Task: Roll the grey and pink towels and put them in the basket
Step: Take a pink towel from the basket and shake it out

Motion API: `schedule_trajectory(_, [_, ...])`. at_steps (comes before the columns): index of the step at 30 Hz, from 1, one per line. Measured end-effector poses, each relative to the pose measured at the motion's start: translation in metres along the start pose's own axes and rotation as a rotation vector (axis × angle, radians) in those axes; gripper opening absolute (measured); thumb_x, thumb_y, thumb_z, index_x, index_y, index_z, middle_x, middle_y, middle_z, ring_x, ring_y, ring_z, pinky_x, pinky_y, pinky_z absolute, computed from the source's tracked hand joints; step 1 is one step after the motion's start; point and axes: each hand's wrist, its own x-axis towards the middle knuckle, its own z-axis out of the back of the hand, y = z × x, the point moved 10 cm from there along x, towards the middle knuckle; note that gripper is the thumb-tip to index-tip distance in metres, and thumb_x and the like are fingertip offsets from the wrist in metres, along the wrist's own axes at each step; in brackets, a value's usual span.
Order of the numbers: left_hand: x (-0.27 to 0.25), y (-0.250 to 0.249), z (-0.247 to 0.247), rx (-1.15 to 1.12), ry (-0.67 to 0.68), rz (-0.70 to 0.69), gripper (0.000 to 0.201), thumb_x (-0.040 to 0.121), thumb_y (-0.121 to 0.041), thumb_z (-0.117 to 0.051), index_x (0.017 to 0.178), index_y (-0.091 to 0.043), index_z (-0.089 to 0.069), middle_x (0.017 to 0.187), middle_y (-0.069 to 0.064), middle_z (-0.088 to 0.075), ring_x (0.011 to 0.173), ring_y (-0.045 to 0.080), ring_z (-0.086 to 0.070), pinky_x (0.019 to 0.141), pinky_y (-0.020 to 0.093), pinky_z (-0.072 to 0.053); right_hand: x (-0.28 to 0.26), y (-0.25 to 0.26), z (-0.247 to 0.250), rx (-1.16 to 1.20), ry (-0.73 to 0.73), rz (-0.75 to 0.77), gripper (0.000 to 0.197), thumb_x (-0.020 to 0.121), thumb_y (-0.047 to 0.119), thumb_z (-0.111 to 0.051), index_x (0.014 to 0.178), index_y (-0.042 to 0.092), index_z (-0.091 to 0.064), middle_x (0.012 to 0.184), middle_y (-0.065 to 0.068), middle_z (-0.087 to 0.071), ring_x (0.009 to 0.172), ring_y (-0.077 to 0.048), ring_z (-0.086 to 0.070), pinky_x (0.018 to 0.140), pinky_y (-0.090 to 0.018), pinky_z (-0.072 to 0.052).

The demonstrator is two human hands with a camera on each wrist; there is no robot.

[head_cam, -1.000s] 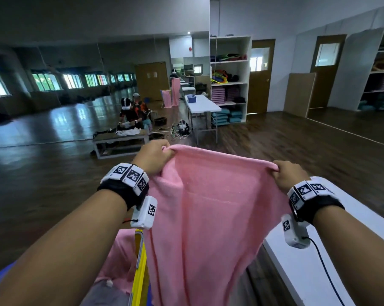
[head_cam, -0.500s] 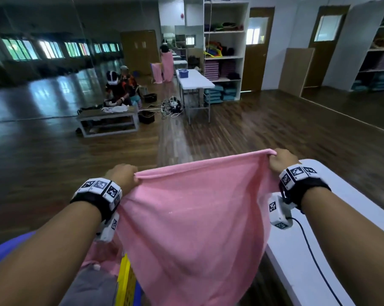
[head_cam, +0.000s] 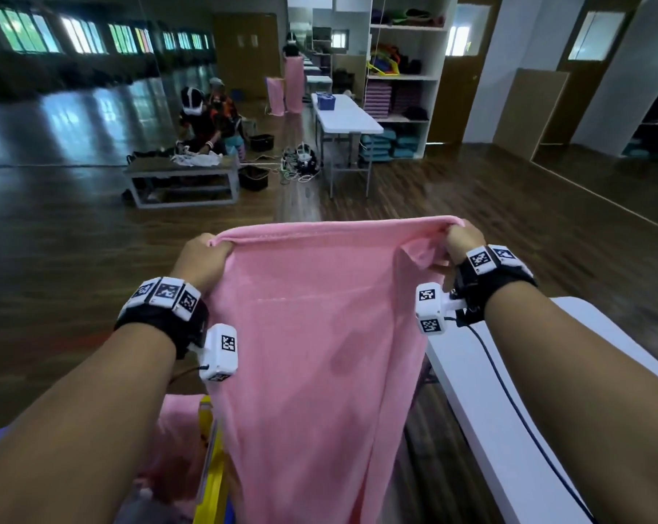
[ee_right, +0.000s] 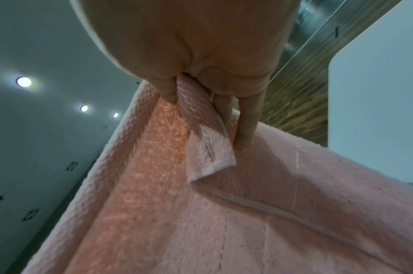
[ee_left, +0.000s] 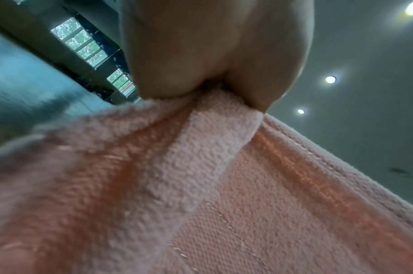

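Observation:
A pink towel [head_cam: 320, 334] hangs in the air in front of me, spread by its top edge. My left hand [head_cam: 202, 259] grips the top left corner, and the left wrist view shows the bunched cloth [ee_left: 201, 148] squeezed in that hand [ee_left: 212, 55]. My right hand [head_cam: 461, 240] pinches the top right corner, where a small flap of towel [ee_right: 210, 148] folds down by the fingers [ee_right: 245, 120]. More pink cloth [head_cam: 176, 440] lies low at the left, with a bit of grey fabric [head_cam: 146, 508] under it. No basket is clearly visible.
A white table [head_cam: 490, 391] runs along my right, beside the towel. A yellow bar [head_cam: 214, 467] stands below my left wrist. Farther off on the wooden floor are a low bench [head_cam: 183, 175] with people behind it, another white table [head_cam: 346, 115] and shelves [head_cam: 403, 77].
Both hands have come down and moved apart then slightly together, keeping hold of the towel's top corners. The head view has tilted down and the towel hangs lower.

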Motion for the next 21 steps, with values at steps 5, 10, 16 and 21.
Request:
schedule_trajectory(5, [0.048,-0.037,-0.014,-0.173,-0.088,-0.111,0.033,0.094,-0.032,-0.056,0.067,-0.016,-0.043,0.066,0.002,-0.047,0.066,0.019,-0.042,0.062,0.034,-0.033,0.07,0.029,-0.001,0.132,-0.091,0.074,0.039,0.099,0.016,-0.04,0.136,0.006,-0.044,0.136,-0.017,-0.05,0.117,-0.034,-0.055,0.095,-0.045,-0.049])
schedule_trajectory(10, [0.094,-0.095,-0.057,-0.157,-0.074,-0.283,0.028,0.097,-0.035,-0.054,0.076,-0.016,-0.053,0.071,-0.003,-0.057,0.06,0.008,-0.049,0.054,0.021,-0.038,0.17,0.059,0.015,-0.052,-0.161,0.136,0.028,0.094,0.008,-0.046,0.117,-0.003,-0.058,0.115,-0.023,-0.062,0.108,-0.034,-0.06,0.082,-0.039,-0.047])
schedule_trajectory(16, [0.162,-0.175,-0.125,-0.197,-0.043,-0.35,0.031,0.096,-0.034,-0.056,0.088,-0.005,-0.056,0.077,0.002,-0.059,0.066,0.014,-0.051,0.063,0.031,-0.04,0.288,0.092,0.045,-0.079,-0.146,0.212,0.029,0.094,0.008,-0.042,0.113,-0.004,-0.06,0.107,-0.024,-0.063,0.094,-0.031,-0.059,0.072,-0.032,-0.04])
schedule_trajectory(21, [0.218,-0.258,-0.185,-0.249,0.053,-0.446,0.026,0.095,-0.036,-0.057,0.079,-0.017,-0.058,0.068,-0.013,-0.058,0.057,-0.003,-0.049,0.054,0.015,-0.04,0.359,0.121,0.097,-0.099,-0.229,0.305,0.026,0.088,0.0,-0.04,0.091,-0.01,-0.064,0.095,-0.027,-0.067,0.091,-0.039,-0.062,0.065,-0.033,-0.039])
